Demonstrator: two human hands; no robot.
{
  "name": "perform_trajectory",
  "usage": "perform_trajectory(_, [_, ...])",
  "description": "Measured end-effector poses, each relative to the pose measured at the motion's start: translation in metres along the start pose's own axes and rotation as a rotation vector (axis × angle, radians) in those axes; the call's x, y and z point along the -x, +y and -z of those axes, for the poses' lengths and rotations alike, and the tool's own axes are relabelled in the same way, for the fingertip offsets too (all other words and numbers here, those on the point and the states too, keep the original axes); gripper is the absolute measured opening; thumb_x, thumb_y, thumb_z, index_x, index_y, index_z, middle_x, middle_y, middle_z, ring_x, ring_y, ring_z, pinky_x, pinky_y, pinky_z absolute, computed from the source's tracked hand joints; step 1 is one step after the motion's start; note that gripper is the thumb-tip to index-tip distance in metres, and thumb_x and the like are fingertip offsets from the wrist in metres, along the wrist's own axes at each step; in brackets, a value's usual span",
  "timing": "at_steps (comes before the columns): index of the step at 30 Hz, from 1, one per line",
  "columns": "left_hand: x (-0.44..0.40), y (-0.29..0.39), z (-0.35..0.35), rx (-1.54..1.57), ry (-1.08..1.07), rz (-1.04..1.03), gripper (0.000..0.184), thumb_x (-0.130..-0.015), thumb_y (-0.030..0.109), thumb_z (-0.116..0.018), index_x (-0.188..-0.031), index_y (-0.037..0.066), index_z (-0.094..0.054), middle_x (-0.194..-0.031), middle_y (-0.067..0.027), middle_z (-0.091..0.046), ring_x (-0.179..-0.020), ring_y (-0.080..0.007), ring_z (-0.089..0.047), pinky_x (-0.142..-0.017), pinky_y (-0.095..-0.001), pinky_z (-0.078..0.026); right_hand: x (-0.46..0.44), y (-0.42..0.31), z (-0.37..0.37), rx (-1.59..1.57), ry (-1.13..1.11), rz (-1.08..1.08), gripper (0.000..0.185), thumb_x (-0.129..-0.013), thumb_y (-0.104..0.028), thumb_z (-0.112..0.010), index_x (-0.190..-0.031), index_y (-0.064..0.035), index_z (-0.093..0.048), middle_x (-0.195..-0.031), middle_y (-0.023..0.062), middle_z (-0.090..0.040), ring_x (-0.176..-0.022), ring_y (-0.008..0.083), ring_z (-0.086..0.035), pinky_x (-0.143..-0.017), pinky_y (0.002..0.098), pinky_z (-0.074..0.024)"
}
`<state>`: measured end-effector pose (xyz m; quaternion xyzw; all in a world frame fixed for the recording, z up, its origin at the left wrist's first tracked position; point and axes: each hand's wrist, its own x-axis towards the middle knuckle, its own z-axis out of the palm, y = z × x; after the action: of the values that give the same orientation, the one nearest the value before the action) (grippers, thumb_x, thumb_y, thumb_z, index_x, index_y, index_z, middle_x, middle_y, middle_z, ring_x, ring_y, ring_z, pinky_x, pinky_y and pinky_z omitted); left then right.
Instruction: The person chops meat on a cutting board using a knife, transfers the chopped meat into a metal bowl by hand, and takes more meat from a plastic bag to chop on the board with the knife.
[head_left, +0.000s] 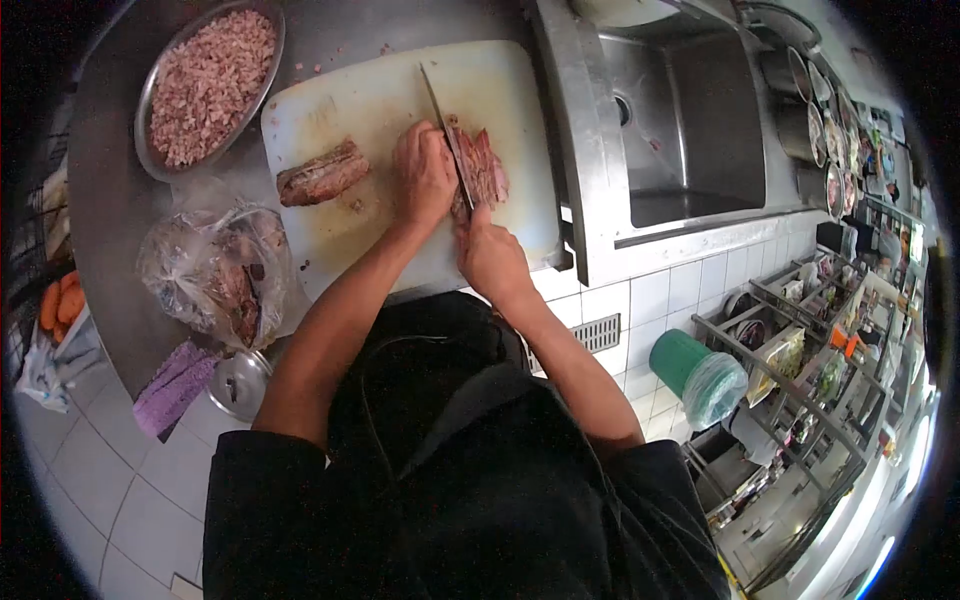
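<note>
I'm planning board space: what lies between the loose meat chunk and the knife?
In the head view, from the meat chunk to the knife: bare cutting board, then the left hand.

Open cutting board [370, 95] beyond left hand [425, 175] — meat chunk [323, 175] leftward, knife [446, 130] rightward

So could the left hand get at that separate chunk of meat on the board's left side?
Probably yes: the left hand is at the sliced meat by the knife, but nothing bulky lies on the cutting board between it and the separate chunk.
</note>
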<state>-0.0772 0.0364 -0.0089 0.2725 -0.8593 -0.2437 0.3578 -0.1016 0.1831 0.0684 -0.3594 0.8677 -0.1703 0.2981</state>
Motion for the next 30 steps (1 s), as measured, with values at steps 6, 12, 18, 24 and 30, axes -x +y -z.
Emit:
perform_trajectory(6, [0.0,-0.002,-0.004,0.022,0.038,0.014,0.016,-0.092,0.004,-0.057,-0.107,0.001,-0.052,-0.112,-0.0215,-0.057,-0.106,-0.0422,-0.056,-0.091,-0.0513,-0.045,0.006,0.006,0.01,-0.04,0.044,0.027,0.03,-0.098,-0.024,-0.057,-0.105,0.0015,-0.043,-0.079,0.0329,-0.066,-0.08,0.0533,-0.065,-0.075,0.0605,-0.0513])
perform_trajectory(12, [0.002,-0.001,0.005,0.173,0.076,0.098,0.013,-0.099,0.008,-0.053,-0.108,-0.001,-0.056,-0.112,-0.0214,-0.058,-0.107,-0.0414,-0.056,-0.092,-0.0494,-0.045,0.047,0.008,0.016,-0.07,0.135,0.015,0.03,-0.1,-0.025,-0.057,-0.103,0.0018,-0.043,-0.072,0.0313,-0.065,-0.072,0.0525,-0.065,-0.067,0.0591,-0.0519])
perform_trajectory(18, [0.009,-0.012,0.022,0.198,0.063,0.171,0.015,-0.1,0.012,-0.055,-0.106,-0.001,-0.059,-0.109,-0.0193,-0.06,-0.102,-0.0393,-0.058,-0.09,-0.0472,-0.046,0.079,0.001,0.019,-0.019,0.125,0.024,0.03,-0.1,-0.025,-0.056,-0.101,0.0025,-0.043,-0.068,0.0312,-0.064,-0.068,0.0514,-0.065,-0.064,0.0589,-0.0523])
perform_trajectory(24, [0.008,-0.002,0.031,0.204,0.022,0.186,0.024,-0.092,0.018,-0.067,-0.107,0.001,-0.061,-0.107,-0.018,-0.062,-0.102,-0.039,-0.059,-0.089,-0.0476,-0.048,0.091,0.001,0.014,0.013,0.108,0.016,0.03,-0.1,-0.025,-0.057,-0.1,0.0027,-0.044,-0.068,0.0305,-0.064,-0.068,0.0509,-0.066,-0.063,0.0578,-0.0532])
perform_trajectory(30, [0.001,-0.001,0.029,0.135,-0.115,0.388,0.037,-0.082,0.017,-0.074,-0.112,0.0,-0.062,-0.109,-0.0186,-0.064,-0.103,-0.0374,-0.063,-0.088,-0.0459,-0.05,0.089,0.012,0.006,0.044,0.078,0.016,0.031,-0.1,-0.025,-0.056,-0.101,0.003,-0.044,-0.069,0.0302,-0.065,-0.07,0.0505,-0.066,-0.065,0.0578,-0.0533])
